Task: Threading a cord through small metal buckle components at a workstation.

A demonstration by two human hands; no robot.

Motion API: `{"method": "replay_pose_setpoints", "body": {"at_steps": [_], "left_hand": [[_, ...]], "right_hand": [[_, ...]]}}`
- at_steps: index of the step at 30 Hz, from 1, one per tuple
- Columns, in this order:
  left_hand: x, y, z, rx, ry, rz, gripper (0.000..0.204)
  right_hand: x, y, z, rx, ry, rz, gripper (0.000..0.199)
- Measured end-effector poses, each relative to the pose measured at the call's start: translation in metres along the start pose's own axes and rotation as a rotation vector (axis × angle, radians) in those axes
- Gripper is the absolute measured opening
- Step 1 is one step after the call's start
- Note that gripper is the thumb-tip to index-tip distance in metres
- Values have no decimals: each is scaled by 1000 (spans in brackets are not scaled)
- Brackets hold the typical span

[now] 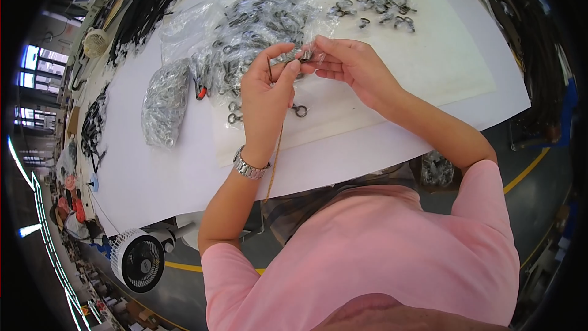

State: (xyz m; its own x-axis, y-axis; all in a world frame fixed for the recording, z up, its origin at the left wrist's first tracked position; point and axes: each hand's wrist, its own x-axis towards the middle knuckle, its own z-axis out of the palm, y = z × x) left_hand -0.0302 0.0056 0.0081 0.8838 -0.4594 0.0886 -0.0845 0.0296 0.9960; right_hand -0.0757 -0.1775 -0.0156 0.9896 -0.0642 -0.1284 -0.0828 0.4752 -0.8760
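My left hand pinches a thin brown cord that hangs down past my wrist and its metal watch. My right hand meets it fingertip to fingertip, holding a small dark metal clasp at the cord's upper end. Both hands hover over the white table. Two loose ring clasps lie just below my hands. A clear plastic bag of dark metal clasps sits right behind my fingers.
A clear bag of silver rings lies at the left, with red-handled pliers beside it. A loose pile of clasps rests at the far right. Black straps are heaped at the table's far left. A white fan stands on the floor.
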Motion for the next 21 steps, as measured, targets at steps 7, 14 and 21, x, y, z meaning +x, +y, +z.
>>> {"method": "replay_pose_setpoints", "body": {"at_steps": [7, 14, 21], "left_hand": [[1, -13, 3, 265, -72, 71, 37], [-2, -8, 8, 107, -76, -4, 37], [12, -1, -14, -99, -226, -165, 34]], "right_hand": [[-3, 1, 3, 55, -68, -25, 36], [-3, 8, 0, 24, -154, -29, 30], [-5, -1, 3, -1, -9, -32, 27]]}}
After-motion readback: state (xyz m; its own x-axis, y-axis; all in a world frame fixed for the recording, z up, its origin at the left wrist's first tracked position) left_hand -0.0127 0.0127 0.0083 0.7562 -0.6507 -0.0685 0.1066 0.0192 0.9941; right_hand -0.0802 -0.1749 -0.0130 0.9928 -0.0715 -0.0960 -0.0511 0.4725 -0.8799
